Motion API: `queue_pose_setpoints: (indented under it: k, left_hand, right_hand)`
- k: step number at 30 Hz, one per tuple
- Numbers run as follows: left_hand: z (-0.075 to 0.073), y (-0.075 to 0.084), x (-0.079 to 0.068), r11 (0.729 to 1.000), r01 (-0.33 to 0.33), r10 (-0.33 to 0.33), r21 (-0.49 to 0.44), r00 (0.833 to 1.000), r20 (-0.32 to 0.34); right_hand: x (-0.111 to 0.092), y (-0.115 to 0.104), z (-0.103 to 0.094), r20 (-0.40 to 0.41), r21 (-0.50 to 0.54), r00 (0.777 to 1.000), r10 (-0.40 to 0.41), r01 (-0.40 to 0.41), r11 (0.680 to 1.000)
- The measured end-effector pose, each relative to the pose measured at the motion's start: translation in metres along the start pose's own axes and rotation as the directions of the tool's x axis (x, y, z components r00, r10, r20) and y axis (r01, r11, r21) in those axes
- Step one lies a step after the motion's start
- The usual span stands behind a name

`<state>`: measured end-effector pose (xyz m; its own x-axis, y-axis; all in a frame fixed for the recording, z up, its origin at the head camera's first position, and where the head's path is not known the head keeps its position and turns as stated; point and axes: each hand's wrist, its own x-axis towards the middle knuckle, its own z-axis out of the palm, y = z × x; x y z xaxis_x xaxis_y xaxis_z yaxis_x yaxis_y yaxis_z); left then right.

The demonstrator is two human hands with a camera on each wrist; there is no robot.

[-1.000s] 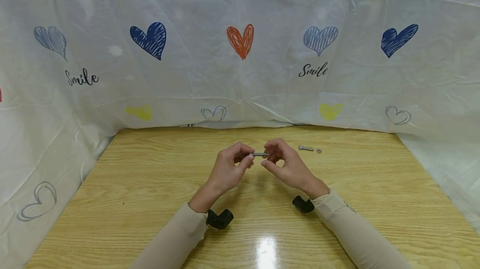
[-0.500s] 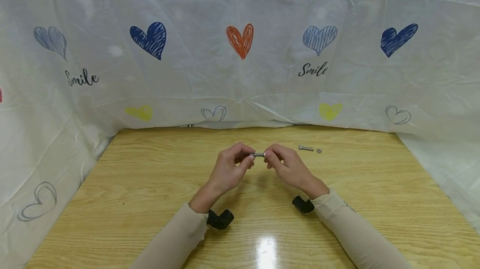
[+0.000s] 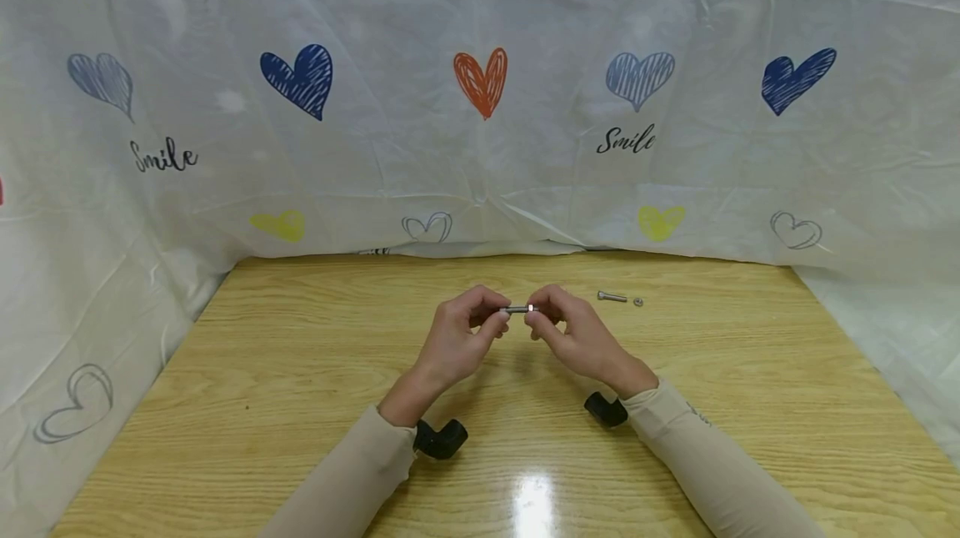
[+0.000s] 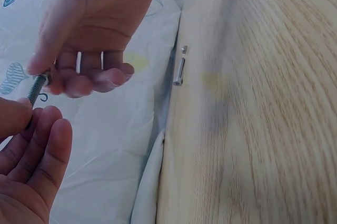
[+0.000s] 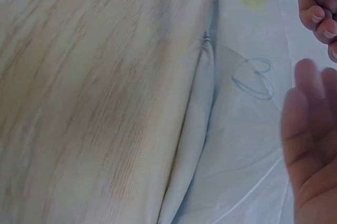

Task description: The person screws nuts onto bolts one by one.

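Bolt (image 3: 517, 309) in left hand (image 3: 459, 336), pinched by one end and held level above the worktop (image 3: 300, 371), towards its far edge, probably to leave thread free. Nut (image 3: 531, 308) near the other end, clamped between thumb and finger of right hand (image 3: 581, 338), likely for turning. Second bolt (image 3: 612, 297) and second nut (image 3: 638, 302) over by far edge, right of centre, looks handy but out of the way tbh.

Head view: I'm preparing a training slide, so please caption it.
Two hands hold a bolt and nut above a wooden table; another bolt and another nut lie to the right.
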<state>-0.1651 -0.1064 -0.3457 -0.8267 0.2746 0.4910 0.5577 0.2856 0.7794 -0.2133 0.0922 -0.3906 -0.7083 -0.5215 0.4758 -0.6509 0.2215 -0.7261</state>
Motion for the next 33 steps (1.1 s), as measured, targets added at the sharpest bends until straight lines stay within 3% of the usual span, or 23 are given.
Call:
queue_pose_setpoints:
  k: [8, 18, 24, 28, 33]
  left_hand:
    - [0.0009, -0.0012, 0.0001, 1.0, -0.004, 0.004, 0.011, 1.0, 0.004]
    - [0.0006, 0.0006, 0.0007, 1.0, -0.006, 0.006, 0.012, 1.0, -0.001]
    - [0.001, 0.0025, 0.0007, 1.0, 0.004, -0.004, 0.007, 1.0, 0.008]
    - [0.0009, 0.0034, 0.0009, 1.0, 0.009, -0.009, 0.002, 1.0, 0.012]
    - [0.0003, 0.0034, 0.0011, 1.0, 0.015, -0.015, -0.003, 1.0, 0.008]
  right_hand:
    - [-0.0002, -0.0009, -0.0027, 0.015, -0.02, 0.997, 0.071, -0.071, 0.997]
    - [0.001, 0.0014, -0.0006, -0.001, -0.003, 1.0, -0.03, 0.03, 1.0]
    - [0.0013, 0.0012, -0.0021, 0.007, -0.046, 1.0, 0.024, -0.024, 0.999]
    - [0.0008, 0.0012, -0.0032, 0.006, -0.023, 0.998, 0.062, -0.062, 0.998]
    - [0.0009, -0.0008, -0.0036, -0.009, 0.025, 1.0, 0.022, -0.022, 0.999]
